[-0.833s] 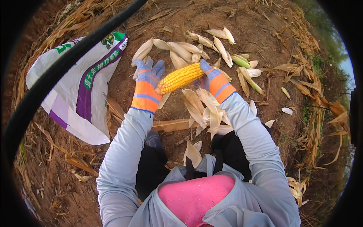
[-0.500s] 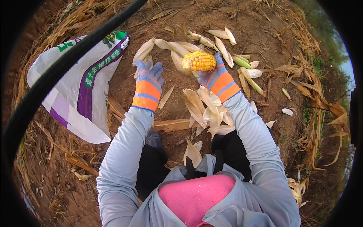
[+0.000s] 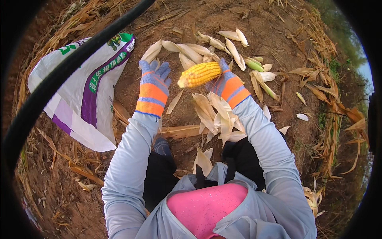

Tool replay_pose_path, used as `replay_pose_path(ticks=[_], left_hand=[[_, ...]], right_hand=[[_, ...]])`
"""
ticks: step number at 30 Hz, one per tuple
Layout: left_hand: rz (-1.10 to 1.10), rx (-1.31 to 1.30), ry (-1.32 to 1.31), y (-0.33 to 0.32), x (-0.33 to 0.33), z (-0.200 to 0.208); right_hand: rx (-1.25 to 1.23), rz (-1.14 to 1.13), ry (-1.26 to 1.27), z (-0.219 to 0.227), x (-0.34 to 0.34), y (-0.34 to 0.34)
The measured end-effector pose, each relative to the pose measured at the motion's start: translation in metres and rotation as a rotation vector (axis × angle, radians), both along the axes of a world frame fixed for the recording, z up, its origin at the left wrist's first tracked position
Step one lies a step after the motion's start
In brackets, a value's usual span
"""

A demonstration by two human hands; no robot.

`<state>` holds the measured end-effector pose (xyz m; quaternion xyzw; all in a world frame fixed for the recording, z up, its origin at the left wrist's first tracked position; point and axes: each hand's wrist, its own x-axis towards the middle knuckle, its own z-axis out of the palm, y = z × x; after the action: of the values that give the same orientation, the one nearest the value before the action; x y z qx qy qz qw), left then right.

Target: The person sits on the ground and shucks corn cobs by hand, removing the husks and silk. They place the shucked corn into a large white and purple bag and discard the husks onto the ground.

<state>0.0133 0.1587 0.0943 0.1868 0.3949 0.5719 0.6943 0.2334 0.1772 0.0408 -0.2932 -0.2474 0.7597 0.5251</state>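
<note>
A husked yellow corn cob point(image 3: 200, 74) points to the left, its pale tip toward my left hand. My right hand point(image 3: 224, 81), in a blue and orange striped glove, is closed around the cob's right end. My left hand point(image 3: 154, 85), gloved alike, holds nothing that I can see; its fingers are spread. Just beyond its fingertips, pale corn husks point(image 3: 152, 51) lie on the soil. More dry husks point(image 3: 205, 112) are heaped below the cob, between my forearms.
A white and purple woven sack point(image 3: 107, 93) lies flat on the left. Several unhusked ears point(image 3: 235, 54) rest on the far ground, a greenish one point(image 3: 253, 64) among them. A black cable-like bar point(image 3: 75, 69) crosses the upper left. Dry stalks point(image 3: 336, 103) line the right side.
The cob has shifted left and slightly nearer in my right hand, its tip tilting down. My left hand has moved slightly to the left.
</note>
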Motion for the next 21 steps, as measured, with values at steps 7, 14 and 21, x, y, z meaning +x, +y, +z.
replay_pose_path(ticks=[7, 14, 21], left_hand=[[-0.063, -0.031, 0.165, 0.001, 0.013, -0.004], [-0.139, 0.225, 0.705, 0.006, -0.009, -0.007], [-0.285, 0.601, 1.258, -0.017, -0.008, 0.005]], right_hand=[[0.176, -0.036, -0.525, -0.057, -0.002, 0.015], [0.174, -0.113, -0.67, -0.059, 0.027, 0.023], [-0.114, -0.176, -0.783, -0.027, 0.025, 0.024]])
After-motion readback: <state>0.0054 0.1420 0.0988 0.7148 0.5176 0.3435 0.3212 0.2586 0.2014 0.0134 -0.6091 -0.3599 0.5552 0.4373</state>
